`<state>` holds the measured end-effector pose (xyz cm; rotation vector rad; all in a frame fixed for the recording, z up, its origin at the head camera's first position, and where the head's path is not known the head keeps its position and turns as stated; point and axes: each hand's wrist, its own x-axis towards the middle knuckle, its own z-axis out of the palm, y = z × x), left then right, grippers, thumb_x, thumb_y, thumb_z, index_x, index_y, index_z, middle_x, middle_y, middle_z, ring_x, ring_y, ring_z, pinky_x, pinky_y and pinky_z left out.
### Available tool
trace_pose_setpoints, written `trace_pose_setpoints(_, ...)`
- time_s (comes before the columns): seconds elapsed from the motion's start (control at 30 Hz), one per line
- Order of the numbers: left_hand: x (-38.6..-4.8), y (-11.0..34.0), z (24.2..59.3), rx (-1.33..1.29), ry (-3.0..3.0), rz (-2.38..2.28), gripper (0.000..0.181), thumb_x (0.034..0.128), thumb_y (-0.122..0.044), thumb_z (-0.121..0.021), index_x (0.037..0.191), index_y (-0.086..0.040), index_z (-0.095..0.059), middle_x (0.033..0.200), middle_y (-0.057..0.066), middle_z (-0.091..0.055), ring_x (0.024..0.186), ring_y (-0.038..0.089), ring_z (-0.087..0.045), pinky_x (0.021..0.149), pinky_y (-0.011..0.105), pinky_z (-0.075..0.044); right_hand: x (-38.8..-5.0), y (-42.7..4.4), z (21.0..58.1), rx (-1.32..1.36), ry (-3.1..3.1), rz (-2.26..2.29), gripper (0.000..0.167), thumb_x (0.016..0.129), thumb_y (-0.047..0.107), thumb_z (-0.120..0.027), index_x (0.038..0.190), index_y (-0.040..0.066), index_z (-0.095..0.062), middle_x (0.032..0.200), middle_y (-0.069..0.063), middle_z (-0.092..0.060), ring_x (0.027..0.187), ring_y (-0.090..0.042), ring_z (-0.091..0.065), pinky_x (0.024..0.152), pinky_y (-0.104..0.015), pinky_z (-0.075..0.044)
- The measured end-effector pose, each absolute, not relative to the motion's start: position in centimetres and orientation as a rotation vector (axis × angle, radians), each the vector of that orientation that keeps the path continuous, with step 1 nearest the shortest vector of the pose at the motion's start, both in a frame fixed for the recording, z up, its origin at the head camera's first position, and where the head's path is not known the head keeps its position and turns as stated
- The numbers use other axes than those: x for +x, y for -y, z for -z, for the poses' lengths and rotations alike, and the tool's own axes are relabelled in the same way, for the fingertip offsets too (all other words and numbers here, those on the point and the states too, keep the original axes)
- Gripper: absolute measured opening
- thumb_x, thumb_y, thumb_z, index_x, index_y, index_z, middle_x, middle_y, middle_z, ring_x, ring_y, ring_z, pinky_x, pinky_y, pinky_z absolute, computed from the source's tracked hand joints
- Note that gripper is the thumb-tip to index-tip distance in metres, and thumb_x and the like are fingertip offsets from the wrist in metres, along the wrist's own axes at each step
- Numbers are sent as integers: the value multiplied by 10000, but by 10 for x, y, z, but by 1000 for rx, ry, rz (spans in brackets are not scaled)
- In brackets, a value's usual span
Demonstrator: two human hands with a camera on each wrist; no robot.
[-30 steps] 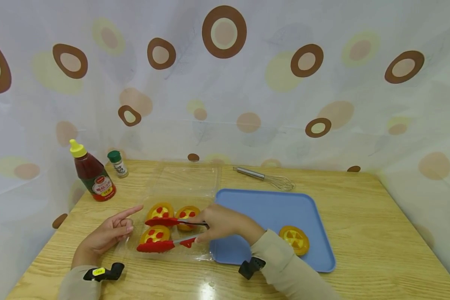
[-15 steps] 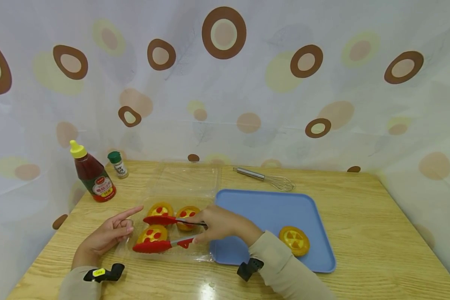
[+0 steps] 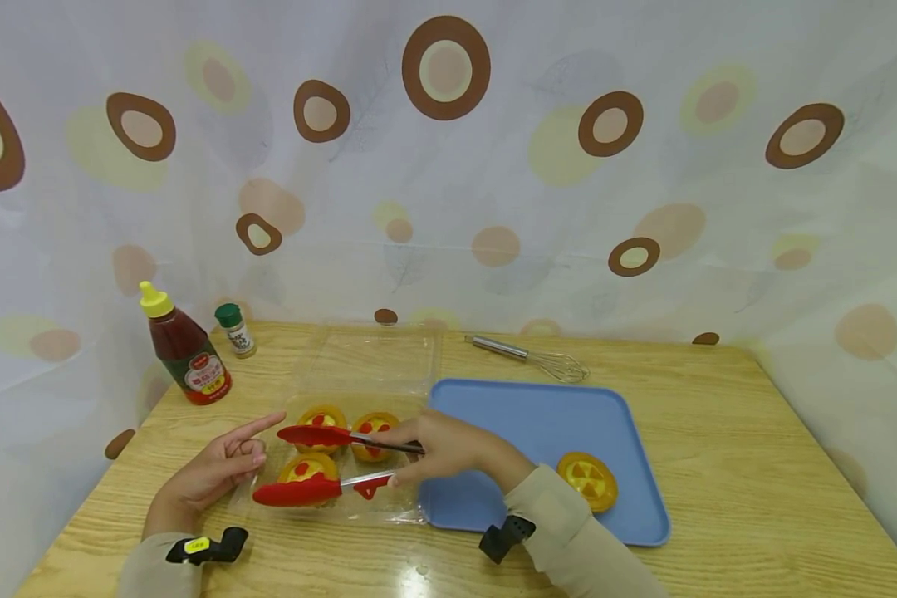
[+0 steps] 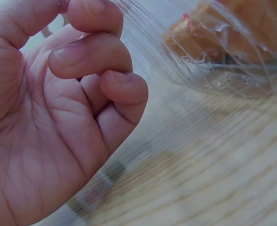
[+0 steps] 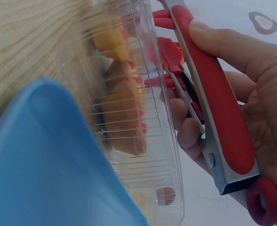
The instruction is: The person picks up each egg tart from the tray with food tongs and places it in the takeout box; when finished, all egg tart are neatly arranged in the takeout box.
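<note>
While the right hand (image 3: 441, 448) holds the red tongs (image 3: 295, 493) with thumb and fingers on opposite arms, I read the tong ends as parted over the left side of the clear container (image 3: 404, 517). Three topped tarts sit inside it: the far-left tart (image 3: 323, 412), the near-left tart (image 3: 305, 469) and the right tart (image 3: 374, 427). The tong ends overlap both left tarts in my head view—contact I cannot tell. The left hand (image 3: 213, 467) is positioned at the container's left edge, forefinger extended, remaining fingers loosely bent and pinching nothing; I cannot tell whether it touches the wall.

To the right, the blue tray (image 3: 531, 415) carries another tart (image 3: 587, 482) at its near-right corner. Along the far tabletop (image 3: 755, 465) I locate a whisk (image 3: 561, 365); at far left, a sauce bottle (image 3: 187, 357) and a green-capped shaker (image 3: 237, 332)—both upright.
</note>
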<state>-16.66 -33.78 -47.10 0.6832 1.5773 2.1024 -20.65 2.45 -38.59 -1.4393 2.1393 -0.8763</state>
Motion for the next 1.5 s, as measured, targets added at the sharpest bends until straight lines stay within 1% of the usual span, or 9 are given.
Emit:
trace_pose_setpoints(0.2, -166, 338, 469, 661, -1587, -2098, 561, 973, 75, -373, 1420, -257, -443, 788, -64, -519, 650, 165, -328, 566, 282, -234, -201, -35, 386, -1483, -2132, 920, 607, 863, 198, -700, 1402, 74, -451, 768, 24, -575, 564, -20, -452, 510, -148, -359)
trace_pose_setpoints(0.37, -165, 338, 468, 673, -1586, -2098, 566, 971, 81, -368, 1427, -248, -433, 779, -44, -496, 651, 172, -326, 564, 287, -232, -198, -45, 386, -1531, -2133, 965, 600, 866, 195, -696, 1395, 46, -457, 1005, -76, -650, 633, 15, -474, 545, -144, -379)
trace_pose_setpoints(0.6, -164, 339, 469, 683, -1577, -2104, 575, 969, 91, -359, 1426, -249, -435, 773, -36, -483, 649, 171, -322, 564, 286, -230, -195, -62, 382, -1540, -2157, 1000, 588, 871, 199, -688, 1378, 3, -463, 1212, -140, -610, 617, 11, -429, 554, -167, -397)
trace_pose_setpoints(0.67, -164, 338, 469, 672, -1582, -2100, 576, 971, 88, -357, 1422, -259, -441, 778, -46, -494, 652, 170, -326, 569, 287, -231, -194, -67, 381, -1529, -2159, 1016, 588, 871, 196, -688, 1376, -4, -463, 1152, -126, -634, 597, 5, -405, 545, -171, -390)
trace_pose_setpoints(0.73, -164, 338, 469, 664, -1580, -2099, 574, 973, 85, -358, 1419, -266, -444, 787, -60, -513, 654, 168, -331, 572, 285, -233, -192, -73, 380, -1521, -2160, 1037, 601, 864, 193, -696, 1378, -7, -458, 970, -78, -650, 580, -5, -386, 524, -167, -370)
trace_pose_setpoints(0.83, -164, 338, 469, 666, -1575, -2098, 570, 974, 80, -362, 1420, -265, -443, 790, -60, -518, 653, 170, -333, 574, 286, -234, -190, -81, 378, -1533, -2166, 1059, 620, 854, 194, -707, 1380, -14, -452, 749, -13, -542, 563, -15, -359, 495, -162, -339)
trace_pose_setpoints(1.03, -165, 338, 469, 682, -1554, -2104, 565, 974, 78, -368, 1426, -254, -437, 803, -79, -548, 647, 168, -328, 568, 280, -233, -186, -98, 375, -1557, -2198, 1087, 622, 840, 202, -723, 1363, -24, -473, 753, -8, -537, 566, -3, -360, 481, -158, -353)
trace_pose_setpoints(1.27, -165, 336, 470, 684, -1550, -2113, 575, 970, 95, -353, 1429, -242, -431, 810, -85, -561, 639, 164, -317, 567, 277, -240, -181, -119, 373, -1535, -2230, 1094, 631, 836, 204, -727, 1364, -27, -471, 786, -54, -561, 575, -60, -414, 471, -159, -389)
trace_pose_setpoints(1.5, -165, 335, 468, 735, -1533, -2127, 571, 968, 103, -345, 1439, -212, -416, 818, -77, -553, 632, 165, -307, 557, 283, -235, -176, -136, 372, -1494, -2296, 1081, 633, 847, 232, -716, 1382, 7, -464, 1019, -66, -634, 613, -66, -452, 503, -174, -425)
